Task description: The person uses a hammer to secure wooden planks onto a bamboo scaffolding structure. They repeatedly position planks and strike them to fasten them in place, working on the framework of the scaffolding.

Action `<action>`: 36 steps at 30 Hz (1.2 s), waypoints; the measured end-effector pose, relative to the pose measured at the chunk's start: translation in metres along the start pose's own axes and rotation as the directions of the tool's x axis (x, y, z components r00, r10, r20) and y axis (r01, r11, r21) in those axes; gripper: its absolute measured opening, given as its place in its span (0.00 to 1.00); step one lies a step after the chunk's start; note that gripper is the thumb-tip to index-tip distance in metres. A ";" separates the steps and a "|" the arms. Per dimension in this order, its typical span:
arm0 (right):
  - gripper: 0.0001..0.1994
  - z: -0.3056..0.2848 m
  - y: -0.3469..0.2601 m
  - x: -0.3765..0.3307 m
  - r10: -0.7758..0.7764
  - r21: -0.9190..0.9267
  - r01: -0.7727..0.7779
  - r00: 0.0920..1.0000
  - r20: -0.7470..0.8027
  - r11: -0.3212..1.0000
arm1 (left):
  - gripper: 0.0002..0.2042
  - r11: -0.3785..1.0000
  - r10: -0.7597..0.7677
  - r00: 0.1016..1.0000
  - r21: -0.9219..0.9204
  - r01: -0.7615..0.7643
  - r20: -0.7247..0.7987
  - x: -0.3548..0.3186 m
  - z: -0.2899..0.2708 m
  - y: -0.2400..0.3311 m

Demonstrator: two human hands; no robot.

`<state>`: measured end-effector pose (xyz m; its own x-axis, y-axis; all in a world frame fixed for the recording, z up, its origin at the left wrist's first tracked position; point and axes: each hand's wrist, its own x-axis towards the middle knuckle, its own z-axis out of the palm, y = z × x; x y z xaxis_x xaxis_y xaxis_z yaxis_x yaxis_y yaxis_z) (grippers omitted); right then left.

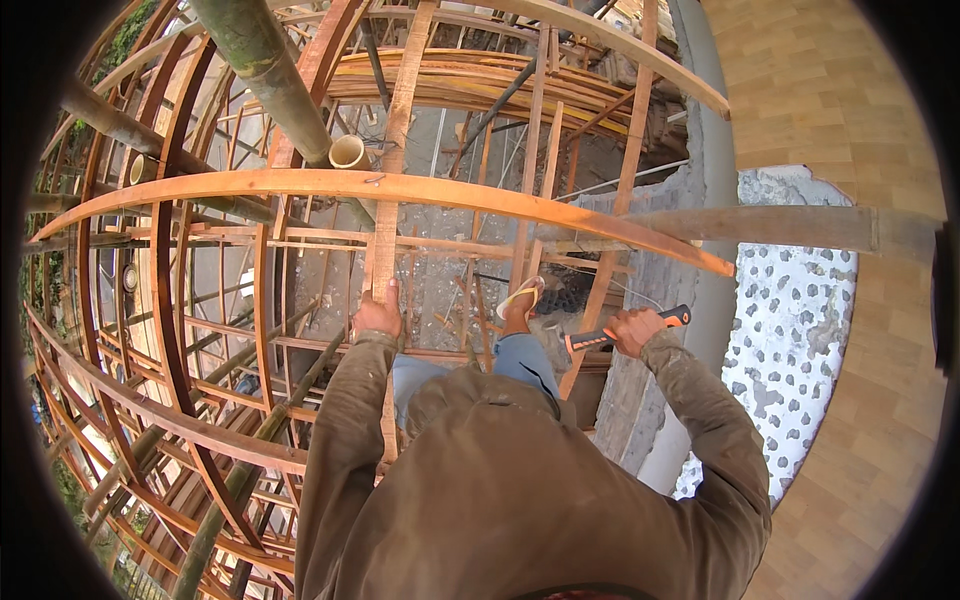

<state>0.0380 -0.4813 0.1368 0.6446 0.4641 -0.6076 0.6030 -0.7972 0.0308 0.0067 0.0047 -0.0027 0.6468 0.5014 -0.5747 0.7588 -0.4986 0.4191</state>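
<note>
I look down through a wooden scaffold frame of reddish battens, its long pieces bowed by the lens. A broad horizontal batten crosses the upper middle. Thick bamboo poles slant in from the upper left, one showing its hollow cut end. On the right stands a wall of tan brick with a grey cement edge, and beside it a pale panel speckled with grey pebbles. Far below lies grey ground strewn with debris. Green foliage shows at the left rim. Daylight is soft and even.
</note>
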 end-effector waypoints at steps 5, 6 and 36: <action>0.05 -0.030 0.025 0.040 0.263 -0.002 -0.263 0.965 0.021 0.965 | 0.40 1.000 0.028 1.000 0.010 -0.028 -0.007 0.001 0.001 -0.003; 0.06 -0.036 0.034 0.045 0.445 0.061 -0.440 0.887 -0.127 0.896 | 0.41 1.000 0.018 1.000 0.009 -0.018 0.023 0.002 0.001 -0.004; 0.11 -0.040 0.052 0.041 0.267 -0.064 -0.296 0.921 -0.283 0.953 | 0.39 0.997 0.009 1.000 0.076 -0.010 0.013 -0.008 -0.012 0.005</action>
<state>0.1146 -0.4885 0.1458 0.8879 0.3237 -0.3267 0.4137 -0.8726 0.2596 0.0059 0.0067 0.0128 0.6525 0.4877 -0.5800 0.7444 -0.5561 0.3697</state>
